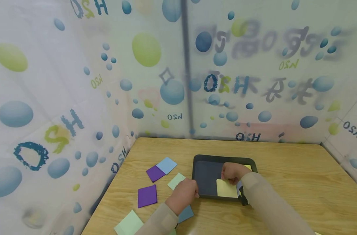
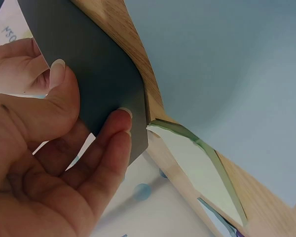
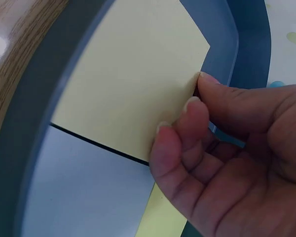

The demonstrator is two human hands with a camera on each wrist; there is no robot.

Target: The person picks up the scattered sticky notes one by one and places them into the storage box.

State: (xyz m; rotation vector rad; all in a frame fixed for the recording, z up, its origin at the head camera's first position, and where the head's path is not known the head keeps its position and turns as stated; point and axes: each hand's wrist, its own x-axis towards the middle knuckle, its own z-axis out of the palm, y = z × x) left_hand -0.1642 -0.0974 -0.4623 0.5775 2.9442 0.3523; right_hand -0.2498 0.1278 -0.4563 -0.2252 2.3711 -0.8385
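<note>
We see the left hand (image 1: pixel 183 193) grip the dark tray (image 1: pixel 206 176) by its near-left corner on the worktop (image 1: pixel 287 182); the right hand (image 1: pixel 233 172) pinches the edge of a pale yellow square (image 1: pixel 226 189) inside it, beside a lavender square (image 3: pixel 84 182).

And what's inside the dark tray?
Inside the dark tray lie a pale yellow square, a grey-blue square and a brighter yellow square. The right hand and sleeve hide part of the tray's right side in the head view; anything under the squares is hidden.
</note>
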